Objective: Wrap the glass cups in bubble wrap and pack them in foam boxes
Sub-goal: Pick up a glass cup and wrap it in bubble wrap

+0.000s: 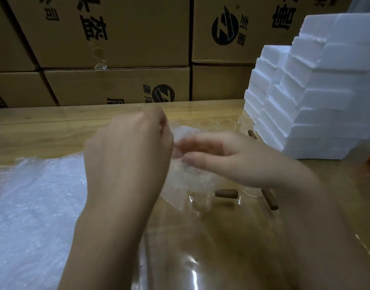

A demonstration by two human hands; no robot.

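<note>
Bubble wrap (189,180) (edges blurred) between left hand (129,147) and right hand (228,156).

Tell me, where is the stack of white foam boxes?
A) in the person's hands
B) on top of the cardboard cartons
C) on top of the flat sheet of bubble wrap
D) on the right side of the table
D: the foam boxes stand in stepped stacks on the table, at its right side.
</note>
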